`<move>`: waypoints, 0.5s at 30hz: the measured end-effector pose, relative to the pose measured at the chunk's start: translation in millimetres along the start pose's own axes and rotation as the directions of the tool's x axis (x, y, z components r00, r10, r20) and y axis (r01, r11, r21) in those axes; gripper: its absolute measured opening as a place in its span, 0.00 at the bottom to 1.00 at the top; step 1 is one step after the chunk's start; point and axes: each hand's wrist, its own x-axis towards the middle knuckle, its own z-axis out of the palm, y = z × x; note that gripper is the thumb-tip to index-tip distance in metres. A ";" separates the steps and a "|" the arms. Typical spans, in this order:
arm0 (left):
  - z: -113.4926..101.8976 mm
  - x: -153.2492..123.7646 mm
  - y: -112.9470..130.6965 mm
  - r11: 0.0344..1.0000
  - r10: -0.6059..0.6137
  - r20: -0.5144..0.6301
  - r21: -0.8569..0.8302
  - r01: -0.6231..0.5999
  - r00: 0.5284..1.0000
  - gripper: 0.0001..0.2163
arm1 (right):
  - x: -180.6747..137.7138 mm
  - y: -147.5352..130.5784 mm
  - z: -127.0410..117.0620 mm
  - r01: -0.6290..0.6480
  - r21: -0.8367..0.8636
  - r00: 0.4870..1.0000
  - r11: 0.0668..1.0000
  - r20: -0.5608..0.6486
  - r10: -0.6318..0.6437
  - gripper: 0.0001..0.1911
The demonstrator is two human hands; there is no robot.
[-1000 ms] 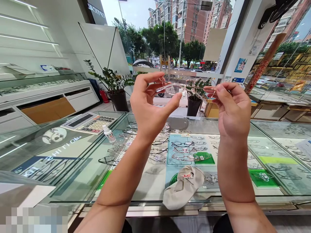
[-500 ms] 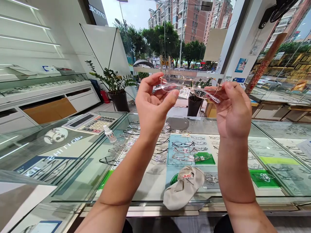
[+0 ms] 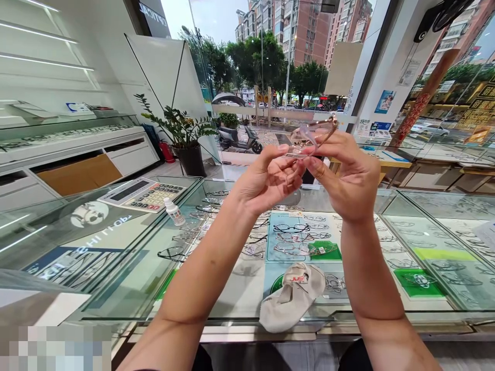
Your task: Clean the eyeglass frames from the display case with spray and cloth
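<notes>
Stood behind the glass display surface (image 3: 127, 288), grey cloth pouch (image 3: 293, 297) lying unmoved on it. Had drawn left hand (image 3: 266, 180) and right hand (image 3: 348, 180) together from wide apart. Pinched thin clear-lensed gold-rimmed glasses (image 3: 313, 135) with fingers of both hands, raised above the surface, now tilted.

Glasses (image 3: 314, 135) thin glossy metal; counter (image 3: 116, 268) smooth glass; cloth (image 3: 292, 296) matt

One calculator (image 3: 142, 195), one bottle (image 3: 174, 212) (small), one cloth (image 3: 292, 297).
</notes>
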 end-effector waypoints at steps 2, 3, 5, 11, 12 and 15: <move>-1.7 1.5 -3.6 0.998 -0.008 0.008 0.056 0.007 1.000 0.22 | -0.2 1.7 0.2 0.010 -0.002 1.000 1.000 -0.012 -0.010 0.03; -2.9 2.8 -5.8 0.995 0.018 0.002 0.098 -0.018 1.000 0.23 | -0.1 1.9 0.1 0.004 -0.014 1.000 1.000 -0.025 -0.005 0.02; -6.1 6.5 -9.4 0.968 0.150 -0.033 0.208 -0.140 0.988 0.24 | 0.3 1.3 -1.1 -0.017 -0.041 0.998 0.999 -0.055 0.014 0.04; -22.4 11.8 6.7 0.649 0.729 -0.169 0.478 -0.592 0.663 0.16 | 3.6 7.8 -8.1 -0.061 -0.109 0.990 0.992 0.119 0.074 0.09; -24.3 9.1 12.9 0.616 0.765 -0.170 0.475 -0.629 0.621 0.16 | 3.8 11.7 -7.6 -0.074 -0.133 0.978 0.988 0.186 0.099 0.09; -25.2 -5.8 32.3 0.597 0.789 -0.147 0.413 -0.688 0.597 0.18 | 2.8 27.1 -0.6 -0.117 -0.221 0.913 0.968 0.359 0.192 0.10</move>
